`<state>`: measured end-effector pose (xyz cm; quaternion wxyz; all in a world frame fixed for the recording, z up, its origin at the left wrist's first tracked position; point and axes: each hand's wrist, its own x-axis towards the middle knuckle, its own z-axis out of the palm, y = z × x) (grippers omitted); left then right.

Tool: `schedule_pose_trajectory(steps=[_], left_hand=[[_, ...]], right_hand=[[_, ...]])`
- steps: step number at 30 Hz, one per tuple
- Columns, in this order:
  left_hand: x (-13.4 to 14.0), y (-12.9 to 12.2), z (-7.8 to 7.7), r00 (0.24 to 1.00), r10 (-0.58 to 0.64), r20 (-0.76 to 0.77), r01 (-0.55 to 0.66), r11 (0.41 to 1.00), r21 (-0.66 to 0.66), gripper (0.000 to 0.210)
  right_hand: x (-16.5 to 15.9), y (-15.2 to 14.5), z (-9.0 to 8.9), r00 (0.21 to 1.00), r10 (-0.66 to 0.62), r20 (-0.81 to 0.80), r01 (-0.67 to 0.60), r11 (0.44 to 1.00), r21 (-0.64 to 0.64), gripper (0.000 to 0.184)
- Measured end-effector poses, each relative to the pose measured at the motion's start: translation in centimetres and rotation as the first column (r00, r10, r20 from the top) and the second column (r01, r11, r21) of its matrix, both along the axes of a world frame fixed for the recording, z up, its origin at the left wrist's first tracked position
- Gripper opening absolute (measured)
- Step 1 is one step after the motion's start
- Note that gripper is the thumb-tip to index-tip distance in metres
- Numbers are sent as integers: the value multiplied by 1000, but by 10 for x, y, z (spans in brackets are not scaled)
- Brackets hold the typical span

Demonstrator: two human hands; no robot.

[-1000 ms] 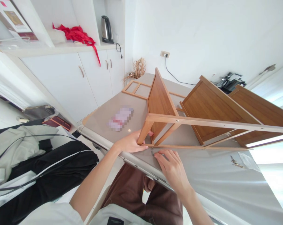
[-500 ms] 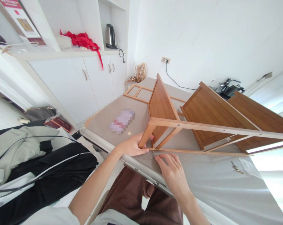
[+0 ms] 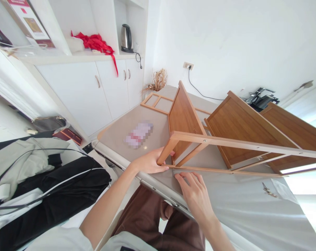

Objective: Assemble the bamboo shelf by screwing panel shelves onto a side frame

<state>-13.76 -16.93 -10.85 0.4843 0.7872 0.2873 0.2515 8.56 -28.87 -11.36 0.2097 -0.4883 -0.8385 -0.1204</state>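
Note:
A wooden shelf frame (image 3: 241, 143) with several slanting panels lies on its side on the grey table (image 3: 116, 139). My left hand (image 3: 150, 162) is closed round its near left corner, with the thumb along the lower rail and the other fingers partly hidden behind the leg. At that rail, just right of the left thumb, a small metal screw (image 3: 173, 171) shows against the wood. My right hand (image 3: 193, 188) is beside it, thumb and forefinger pinched at the screw's near end. Its other fingers are bent, and the fingertips partly hide what they grip.
Loose screws (image 3: 269, 190) lie beside a clear plastic bag (image 3: 285, 191) at the right. A blurred paper (image 3: 139, 135) is on the table at the left. Behind the panels is a black appliance (image 3: 262, 99). White cabinets (image 3: 74, 90) line the left wall, a kettle (image 3: 126, 38) on their shelf.
The whole view has shifted slightly, so everything sits a little further right. Both hands keep the same places on the frame and at the screw.

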Motion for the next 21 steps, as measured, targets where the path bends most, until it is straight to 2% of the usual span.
schedule_pose_trajectory(steps=[21], left_hand=[[0,0,-2,999,-1,-39,-1,999,-43,57]], right_hand=[[1,2,-3,1000,9,-2,-9,1000,-25,27]])
